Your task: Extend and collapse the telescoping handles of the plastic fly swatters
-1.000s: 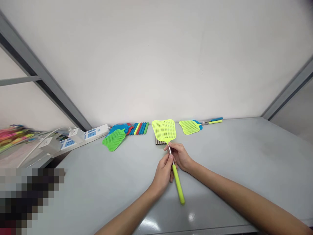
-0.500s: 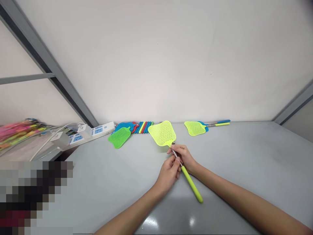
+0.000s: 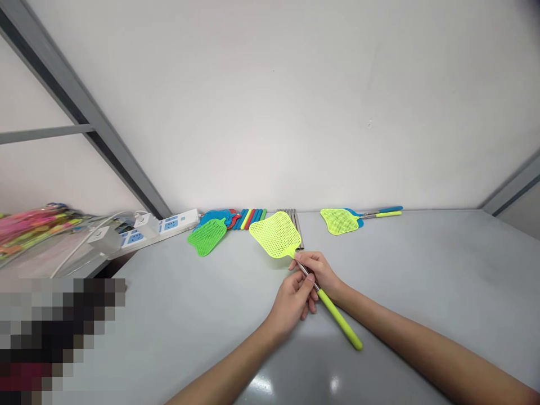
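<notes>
- By the left hand, the metal shaft of a yellow-green swatter is pinched between thumb and curled fingers, just above its grip
- By the right hand, the same shaft is pinched near the mesh head
- The swatter is held slantwise over the grey table, head pointed away and to the left
- Behind its head, metal tubes are laid side by side, partly hidden
- To the left, a green swatter head is rested against blue heads, with red ones partly covered; beside them, coloured grips are lined up
- Farther left, plugs are fitted in a white power strip
- To the right, near the wall, a second yellow-green swatter is laid partly over a blue swatter
</notes>
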Demonstrator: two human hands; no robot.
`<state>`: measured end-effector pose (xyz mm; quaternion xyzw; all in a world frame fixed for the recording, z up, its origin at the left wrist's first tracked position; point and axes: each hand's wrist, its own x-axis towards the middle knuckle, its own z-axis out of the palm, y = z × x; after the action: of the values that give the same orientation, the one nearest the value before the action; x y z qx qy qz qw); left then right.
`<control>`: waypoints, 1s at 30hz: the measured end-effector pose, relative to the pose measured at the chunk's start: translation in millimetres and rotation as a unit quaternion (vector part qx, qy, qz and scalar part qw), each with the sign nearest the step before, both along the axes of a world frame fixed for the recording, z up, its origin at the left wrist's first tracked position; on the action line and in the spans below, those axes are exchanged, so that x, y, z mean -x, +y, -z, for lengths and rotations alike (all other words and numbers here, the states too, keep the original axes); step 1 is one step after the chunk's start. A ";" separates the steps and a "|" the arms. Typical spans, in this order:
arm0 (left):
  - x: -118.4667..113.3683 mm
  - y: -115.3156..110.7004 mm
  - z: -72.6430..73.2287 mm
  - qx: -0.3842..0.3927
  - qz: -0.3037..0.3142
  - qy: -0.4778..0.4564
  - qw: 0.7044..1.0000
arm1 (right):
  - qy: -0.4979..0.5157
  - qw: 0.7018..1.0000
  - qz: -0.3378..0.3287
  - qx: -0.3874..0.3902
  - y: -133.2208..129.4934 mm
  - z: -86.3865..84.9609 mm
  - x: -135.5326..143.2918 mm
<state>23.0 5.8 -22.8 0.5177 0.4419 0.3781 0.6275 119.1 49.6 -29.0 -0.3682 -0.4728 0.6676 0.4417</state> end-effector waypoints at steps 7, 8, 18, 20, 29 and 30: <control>-1.1 -0.3 0.0 -0.006 0.002 0.002 1.000 | 0.015 0.999 -0.044 0.007 2.2 1.2 -1.5; -1.1 -0.3 -0.1 -0.006 0.001 0.005 1.000 | 0.017 0.999 -0.051 0.011 2.0 0.6 -1.7; 0.2 1.1 1.1 -0.008 -0.004 -0.001 1.000 | 0.052 0.993 -0.088 0.064 2.1 2.0 -3.9; 0.1 0.8 0.2 -0.005 -0.004 0.005 1.000 | 0.054 0.992 -0.092 0.065 3.1 3.2 -4.2; -0.3 -0.5 -2.3 0.009 -0.001 0.001 1.000 | 0.036 0.993 -0.090 0.067 2.7 -4.9 -5.2; -0.3 -0.3 -2.2 0.009 -0.001 0.002 1.000 | 0.036 0.993 -0.090 0.068 2.8 -4.9 -5.5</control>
<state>23.3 5.4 -20.6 0.5120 0.4473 0.3738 0.6309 124.5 52.3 -24.1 -0.3290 -0.4415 0.7478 0.3709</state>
